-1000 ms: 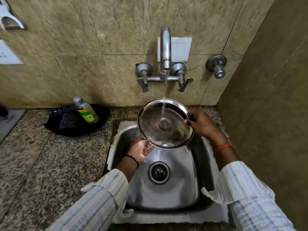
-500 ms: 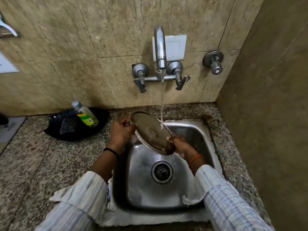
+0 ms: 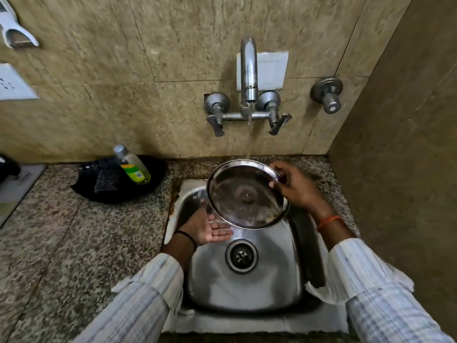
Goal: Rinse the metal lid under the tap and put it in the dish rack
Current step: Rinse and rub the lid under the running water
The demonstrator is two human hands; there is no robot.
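The round metal lid (image 3: 247, 194) is held above the steel sink (image 3: 247, 283), its hollow inner side facing me. Water runs from the wall tap (image 3: 249, 70) and strikes the lid's far rim. My right hand (image 3: 296, 188) grips the lid's right rim with thumb and fingers. Palm up with straight fingers, my left hand (image 3: 210, 227) lies under the lid's lower left edge; its fingertips are hidden below the lid. No dish rack is in view.
A black tray (image 3: 118, 191) with a soap bottle (image 3: 133, 165) lying on it sits on the granite counter (image 3: 74, 243) left of the sink. A second valve (image 3: 327, 95) sticks out of the wall on the right. A side wall (image 3: 408, 169) stands close on the right.
Half a second ago both hands held the lid tilted edge-on. Now its inner side faces me under the stream, my right hand holds the right rim and my left hand is open underneath.
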